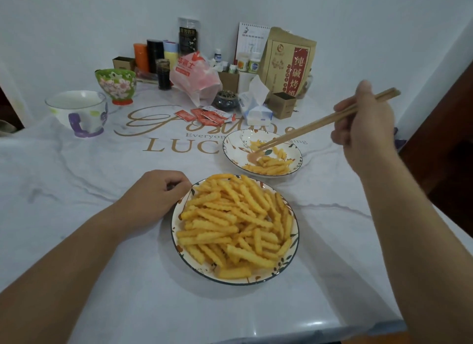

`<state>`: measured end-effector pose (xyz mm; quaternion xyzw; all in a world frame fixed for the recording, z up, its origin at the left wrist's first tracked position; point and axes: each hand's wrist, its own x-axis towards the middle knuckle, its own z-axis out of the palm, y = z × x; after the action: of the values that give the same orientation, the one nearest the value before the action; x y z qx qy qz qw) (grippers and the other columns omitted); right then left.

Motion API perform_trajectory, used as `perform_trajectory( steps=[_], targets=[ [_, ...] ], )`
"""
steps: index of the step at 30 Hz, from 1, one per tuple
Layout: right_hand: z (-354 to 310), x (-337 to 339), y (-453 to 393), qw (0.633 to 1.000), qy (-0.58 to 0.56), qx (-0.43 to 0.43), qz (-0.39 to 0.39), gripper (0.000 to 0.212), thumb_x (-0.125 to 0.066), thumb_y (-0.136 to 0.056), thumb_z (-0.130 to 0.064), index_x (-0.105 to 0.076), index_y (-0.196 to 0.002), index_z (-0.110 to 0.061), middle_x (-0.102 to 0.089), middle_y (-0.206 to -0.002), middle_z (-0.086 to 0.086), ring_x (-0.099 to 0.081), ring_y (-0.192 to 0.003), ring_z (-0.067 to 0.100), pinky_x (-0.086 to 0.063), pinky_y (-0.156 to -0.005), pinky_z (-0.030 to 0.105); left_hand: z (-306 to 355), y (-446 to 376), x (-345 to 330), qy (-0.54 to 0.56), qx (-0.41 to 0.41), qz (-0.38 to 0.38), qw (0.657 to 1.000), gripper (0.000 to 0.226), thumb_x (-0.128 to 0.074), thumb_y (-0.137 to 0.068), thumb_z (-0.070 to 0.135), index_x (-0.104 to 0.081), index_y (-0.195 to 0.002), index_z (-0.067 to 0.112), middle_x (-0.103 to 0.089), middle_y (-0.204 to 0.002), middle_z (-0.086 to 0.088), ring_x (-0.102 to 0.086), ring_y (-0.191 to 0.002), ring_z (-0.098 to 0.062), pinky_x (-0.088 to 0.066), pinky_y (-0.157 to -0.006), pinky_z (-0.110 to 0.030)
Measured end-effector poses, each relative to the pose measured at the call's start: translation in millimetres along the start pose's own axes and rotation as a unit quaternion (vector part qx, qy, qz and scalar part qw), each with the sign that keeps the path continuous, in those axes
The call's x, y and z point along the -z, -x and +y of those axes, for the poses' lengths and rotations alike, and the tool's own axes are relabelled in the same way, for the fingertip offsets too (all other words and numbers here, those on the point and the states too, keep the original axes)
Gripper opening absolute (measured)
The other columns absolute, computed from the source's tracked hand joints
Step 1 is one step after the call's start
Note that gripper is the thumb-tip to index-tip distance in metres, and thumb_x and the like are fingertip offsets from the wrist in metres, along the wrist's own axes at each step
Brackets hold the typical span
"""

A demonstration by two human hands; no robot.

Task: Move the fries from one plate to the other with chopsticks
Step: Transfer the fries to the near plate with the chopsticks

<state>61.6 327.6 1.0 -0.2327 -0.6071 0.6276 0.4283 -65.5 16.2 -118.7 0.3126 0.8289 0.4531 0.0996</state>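
dim even light, soft shadows, edges warped

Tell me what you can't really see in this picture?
All from the head view:
- Chopsticks tips: too small against the far plate to tell if they pinch a fry.
- Right hand: only its back shows, so the fingers hide the grip.
- Left hand: curled fingertips hidden beside the near plate; touching it or not is unclear.
- Calendar: print too small, partly behind a brown bag.
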Motion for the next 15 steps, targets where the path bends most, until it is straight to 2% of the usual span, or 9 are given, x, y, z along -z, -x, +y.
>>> perform_trajectory(
  steps=[2, 5, 8, 12, 15],
  targets=[
    [-9, 21, 3, 0.997, -0.042, -0.012, -0.058, 0.056, -0.044, -0.109, -0.04, -0.058, -0.063, -0.011, -0.036, -0.048, 0.003, -0.026, -0.04, 0.015, -0.021, -0.044, 0.023, 1, 0, 0, -0.01, -0.003, 0.005, 1.0, 0.03, -0.06, -0.104, 0.021, -0.076, -0.078, 0.019, -0.074, -0.075, 0.007, -0.061, -0.065, 0.0, -0.044, -0.059, -0.014],
    [-15, 46, 14, 0.982, -0.042, -0.025, -0.184, 0.052, -0.044, -0.108, -0.038, -0.057, -0.065, -0.011, -0.035, -0.046, 0.003, -0.023, -0.038, 0.015, -0.023, -0.042, 0.02, 3, 1, 0, -0.019, -0.003, 0.01, 1.0, 0.031, -0.059, -0.104, 0.02, -0.075, -0.077, 0.02, -0.072, -0.071, 0.012, -0.06, -0.062, 0.002, -0.043, -0.056, -0.011],
    [-15, 53, 25, 0.963, 0.0, -0.043, -0.265, 0.055, -0.042, -0.108, -0.034, -0.06, -0.061, -0.012, -0.033, -0.046, 0.005, -0.023, -0.037, 0.015, -0.025, -0.041, 0.017, 4, 2, -1, -0.029, 0.0, 0.01, 1.0, 0.032, -0.059, -0.104, 0.022, -0.075, -0.076, 0.021, -0.072, -0.071, 0.011, -0.059, -0.062, 0.001, -0.043, -0.059, -0.02],
    [-13, 53, 29, 0.957, 0.047, -0.05, -0.283, 0.054, -0.044, -0.107, -0.031, -0.063, -0.061, -0.011, -0.033, -0.044, 0.005, -0.024, -0.037, 0.015, -0.025, -0.04, 0.017, 4, 2, 0, -0.029, -0.005, 0.009, 1.0, 0.032, -0.059, -0.104, 0.022, -0.075, -0.077, 0.02, -0.072, -0.073, 0.006, -0.058, -0.062, -0.002, -0.043, -0.064, -0.03],
    [-17, 56, 26, 0.969, -0.007, -0.04, -0.242, 0.049, -0.044, -0.108, -0.031, -0.06, -0.066, -0.01, -0.033, -0.045, 0.001, -0.023, -0.038, 0.013, -0.022, -0.041, 0.019, 4, 2, -1, -0.028, 0.0, 0.009, 1.0, 0.032, -0.059, -0.104, 0.023, -0.076, -0.078, 0.019, -0.073, -0.073, 0.007, -0.058, -0.061, -0.002, -0.043, -0.062, -0.026]
  ],
)
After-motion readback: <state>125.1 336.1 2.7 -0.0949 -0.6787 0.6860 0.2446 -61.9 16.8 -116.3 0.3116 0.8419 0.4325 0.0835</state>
